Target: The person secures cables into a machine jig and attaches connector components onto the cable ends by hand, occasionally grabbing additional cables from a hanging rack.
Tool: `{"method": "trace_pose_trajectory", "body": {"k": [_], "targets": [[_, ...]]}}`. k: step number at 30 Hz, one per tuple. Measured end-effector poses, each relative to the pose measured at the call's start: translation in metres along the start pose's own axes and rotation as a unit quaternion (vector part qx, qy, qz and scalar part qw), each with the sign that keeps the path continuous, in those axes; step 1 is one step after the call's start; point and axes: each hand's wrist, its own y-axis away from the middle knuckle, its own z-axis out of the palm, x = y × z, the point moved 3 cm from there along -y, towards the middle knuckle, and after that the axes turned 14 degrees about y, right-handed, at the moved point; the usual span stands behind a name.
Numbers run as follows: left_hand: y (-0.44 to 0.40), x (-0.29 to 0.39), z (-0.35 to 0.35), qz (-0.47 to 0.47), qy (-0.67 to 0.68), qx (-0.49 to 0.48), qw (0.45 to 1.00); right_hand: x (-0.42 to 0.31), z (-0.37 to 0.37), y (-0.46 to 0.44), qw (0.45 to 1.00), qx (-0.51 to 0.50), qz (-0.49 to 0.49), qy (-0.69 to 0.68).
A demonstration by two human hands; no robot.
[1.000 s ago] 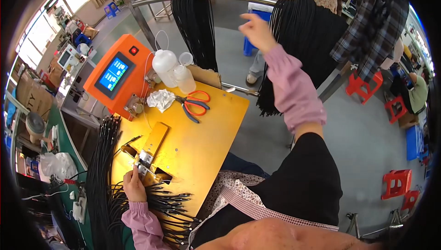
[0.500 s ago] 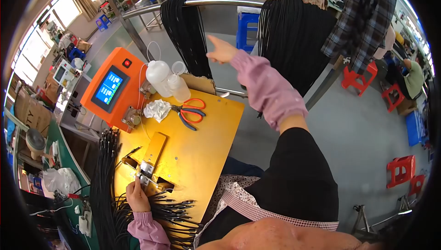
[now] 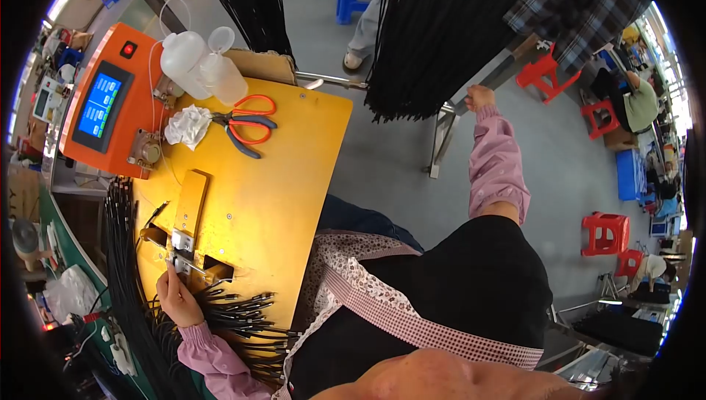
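Right hand (image 3: 480, 98) is stretched outward — left hand (image 3: 179, 300) points forward.

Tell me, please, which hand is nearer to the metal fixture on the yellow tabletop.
Left: the left hand is just beside the metal fixture, while the right hand is far off, near the hanging black cables.

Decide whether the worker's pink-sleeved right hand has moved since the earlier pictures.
Yes: against the flat yellow tabletop, the right hand has moved rightward, from beyond its far-right corner to off its right side.
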Motion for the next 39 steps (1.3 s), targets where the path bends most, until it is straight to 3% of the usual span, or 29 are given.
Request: {"method": "trace_pose_trajectory", "body": {"k": [7,9,18,24,29,32,33,39], "targets": [[0.003,-0.003,0.000,0.001,-0.029,0.003,1.000,0.023,0.017,-0.050,0.994,0.083,0.055,0.035],[0.005,-0.001,-0.001,-0.001,-0.031,0.000,1.000,0.020,0.024,-0.057,0.993,0.083,0.008,0.088],[0.004,-0.001,-0.001,0.008,-0.031,0.008,0.999,0.029,0.048,-0.075,0.993,0.020,0.038,0.111],[0.002,0.000,-0.001,0.009,-0.034,0.014,0.999,0.065,0.070,-0.100,0.989,0.016,-0.012,0.148],[0.004,0.000,-0.001,0.005,-0.033,0.017,0.999,0.045,0.096,-0.009,0.991,-0.069,-0.079,0.085],[0.004,-0.003,0.000,0.003,-0.027,0.015,1.000,0.105,0.142,0.003,0.985,-0.123,-0.122,0.006],[0.005,-0.004,-0.001,0.007,-0.031,0.012,0.999,0.094,0.145,-0.012,0.984,-0.116,-0.135,-0.002],[0.001,0.002,-0.001,0.013,-0.013,0.035,0.999,0.173,0.180,0.074,0.985,-0.154,-0.027,0.075]]}}
